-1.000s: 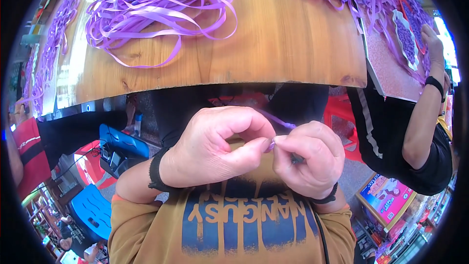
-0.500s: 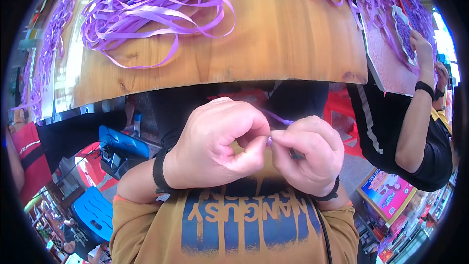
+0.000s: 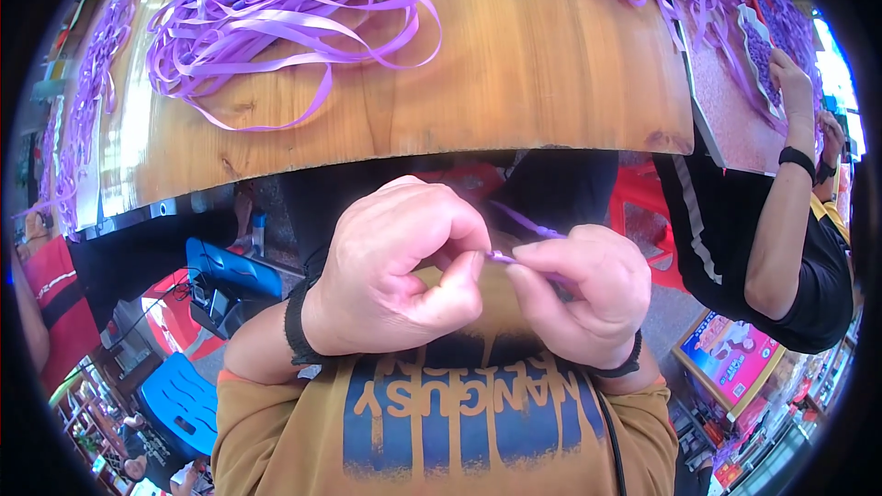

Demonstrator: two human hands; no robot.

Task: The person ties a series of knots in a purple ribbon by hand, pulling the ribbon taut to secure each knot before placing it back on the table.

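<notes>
Thin purple ribbon [image 3: 519,220] pinched between left hand [image 3: 395,276] and right hand [image 3: 579,298].

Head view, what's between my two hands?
In the head view, a thin purple ribbon runs between the left hand and right hand; both pinch it.

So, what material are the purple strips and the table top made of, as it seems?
The purple strips look like thin plastic or satin ribbon: flat, glossy, curling in loose loops. The table top looks like varnished wood, with warm brown grain lines and a soft shine. Both hands pinch one small purple piece, too small to judge.
</notes>
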